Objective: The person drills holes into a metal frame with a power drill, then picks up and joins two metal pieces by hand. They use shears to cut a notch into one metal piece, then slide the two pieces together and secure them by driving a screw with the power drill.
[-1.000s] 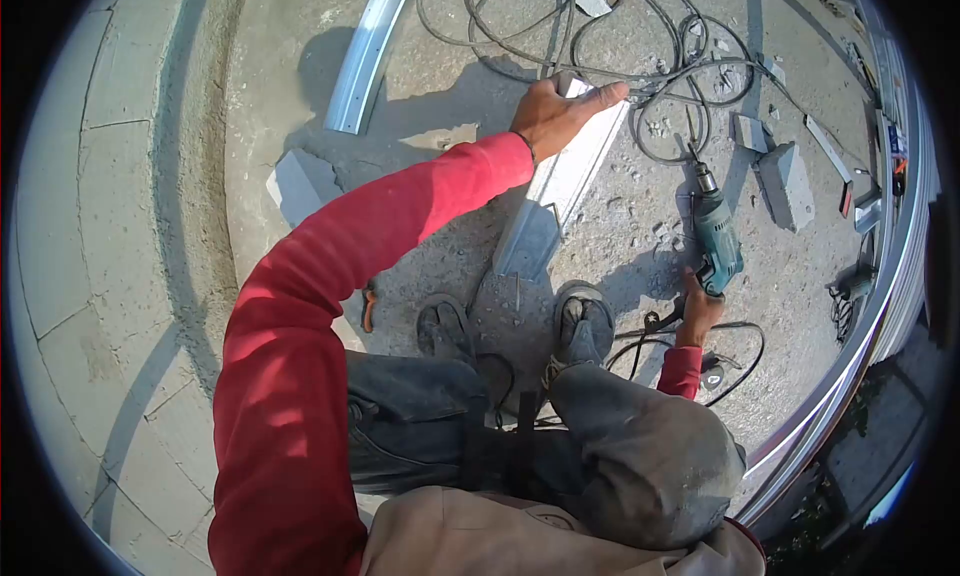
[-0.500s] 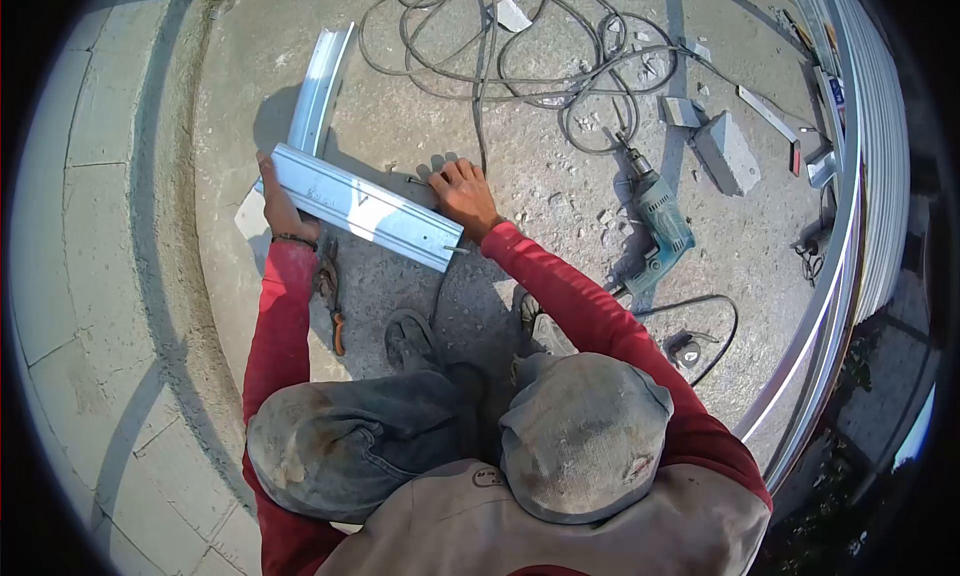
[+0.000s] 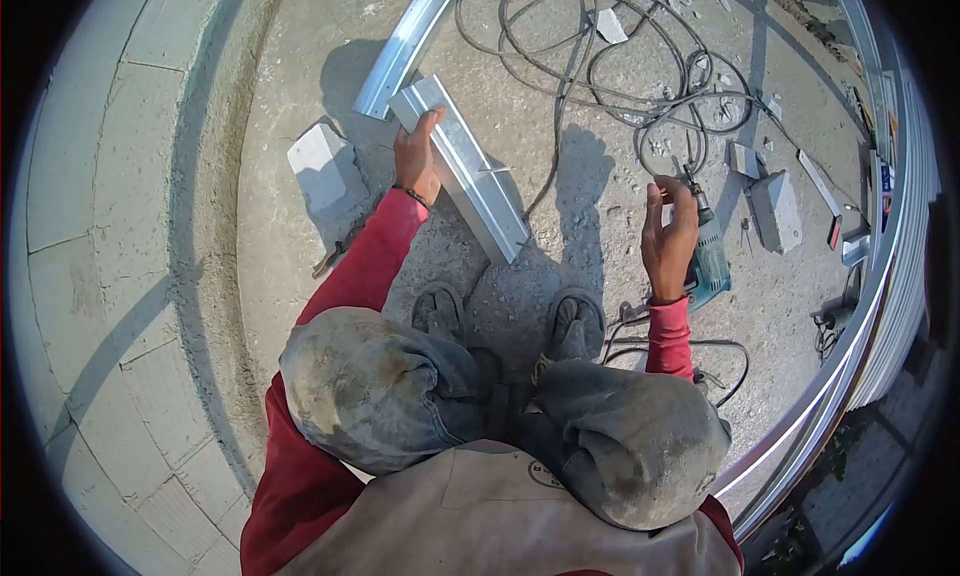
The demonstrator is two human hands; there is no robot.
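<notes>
Left hand [image 3: 417, 156] grips metal channel [image 3: 462, 166]; right hand [image 3: 668, 238] fingers spread (empty) beside drill [image 3: 708, 256].

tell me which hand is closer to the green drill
Right. The right hand is open right beside the green drill, seemingly touching its body. The left hand is far off to the left, holding the metal channel.

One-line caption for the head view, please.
Squatting on concrete, left hand grips a metal channel while right hand hovers open above a teal power drill.
</notes>
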